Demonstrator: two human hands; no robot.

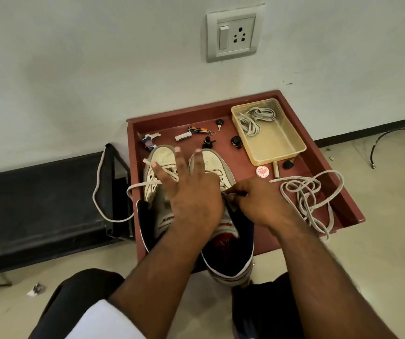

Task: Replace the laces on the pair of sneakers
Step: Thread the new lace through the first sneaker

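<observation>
Two white sneakers with dark blue collars stand side by side, toes to the wall, on a red-brown tray [338, 192]. My left hand [191, 192] lies with straight spread fingers across the left sneaker [159, 162] and the right sneaker [214, 160]. My right hand [257, 204] pinches a lace end at the right sneaker's eyelets. From the left sneaker a white lace [98, 189] trails off the tray's left edge. A loose lace [311, 194] lies tangled on the tray to the right.
A clear plastic box [279, 145] at the tray's back right holds another coiled lace [254, 121]. Keys, a small tube, black knobs and a round red-and-white tag [262, 171] are scattered behind the shoes. A black frame [113, 192] stands left of the tray; a wall socket [234, 33] is above.
</observation>
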